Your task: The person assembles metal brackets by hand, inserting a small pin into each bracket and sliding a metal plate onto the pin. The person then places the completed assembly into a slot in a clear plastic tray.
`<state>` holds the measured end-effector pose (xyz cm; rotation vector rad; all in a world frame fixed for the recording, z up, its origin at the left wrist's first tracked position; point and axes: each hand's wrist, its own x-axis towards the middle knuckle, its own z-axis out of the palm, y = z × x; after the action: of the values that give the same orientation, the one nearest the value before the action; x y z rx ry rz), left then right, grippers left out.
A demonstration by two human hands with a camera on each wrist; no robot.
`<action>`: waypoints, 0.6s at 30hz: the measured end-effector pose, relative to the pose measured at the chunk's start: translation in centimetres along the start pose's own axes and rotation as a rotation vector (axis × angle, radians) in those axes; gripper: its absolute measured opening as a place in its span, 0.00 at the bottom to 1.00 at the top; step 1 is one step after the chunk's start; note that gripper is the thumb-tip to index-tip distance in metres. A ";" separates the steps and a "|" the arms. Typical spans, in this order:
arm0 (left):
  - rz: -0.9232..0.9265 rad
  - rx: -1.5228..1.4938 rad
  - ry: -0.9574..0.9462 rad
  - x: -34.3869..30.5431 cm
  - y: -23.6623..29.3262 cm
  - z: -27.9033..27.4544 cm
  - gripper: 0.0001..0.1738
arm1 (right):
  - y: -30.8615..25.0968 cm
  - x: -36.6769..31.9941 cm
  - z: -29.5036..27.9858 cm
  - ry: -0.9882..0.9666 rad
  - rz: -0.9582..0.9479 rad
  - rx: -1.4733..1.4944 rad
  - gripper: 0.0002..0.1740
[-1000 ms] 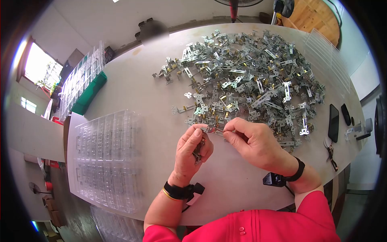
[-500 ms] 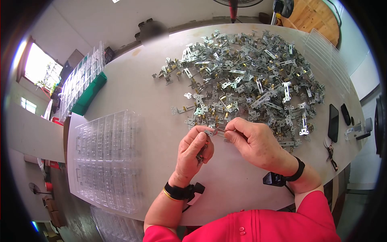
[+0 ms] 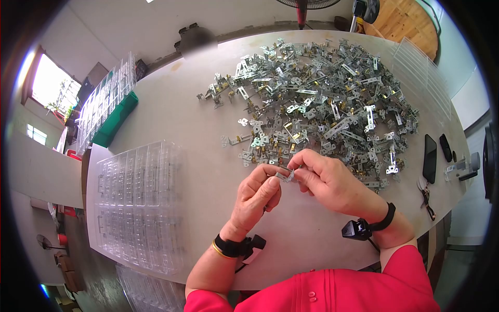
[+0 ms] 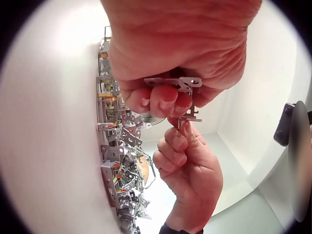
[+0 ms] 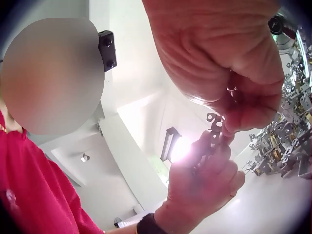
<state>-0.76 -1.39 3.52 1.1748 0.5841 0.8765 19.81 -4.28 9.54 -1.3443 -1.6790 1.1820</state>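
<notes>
Between the two hands, in front of the heap, is a small silver metal bracket (image 3: pixel 284 177) with holes in its plate. My left hand (image 3: pixel 253 196) grips it between thumb and curled forefinger. At its other end my right hand (image 3: pixel 332 186) pinches it with thumb and forefinger. The left wrist view also shows a flat perforated metal bracket (image 4: pixel 189 83) held under the left hand's curled fingers. In the right wrist view, a two-holed end plate (image 5: pixel 214 118) sticks up by the fingertips. Beyond the hands spreads a heap of similar metal brackets (image 3: pixel 317 99), some with brass-coloured parts.
Clear plastic compartment trays (image 3: pixel 138 208) lie on the table at left, with another clear tray (image 3: pixel 423 73) at far right. A green bin (image 3: pixel 114 120) stands back left. On the right are a phone (image 3: pixel 430 158) and pliers (image 3: pixel 427 200).
My left hand has moved right and slightly down, and its fingertips now sit close to the right hand's. The bracket has shifted right with it and turned, its plate now showing between both hands.
</notes>
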 end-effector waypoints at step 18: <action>-0.044 0.157 -0.045 -0.6 0.1 0.4 0.16 | 0.6 0.9 -1.1 -0.189 0.265 0.363 0.10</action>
<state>-0.84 -2.09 3.69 1.3158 0.6488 0.7755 20.79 -3.13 9.34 -1.2794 -1.3466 1.7208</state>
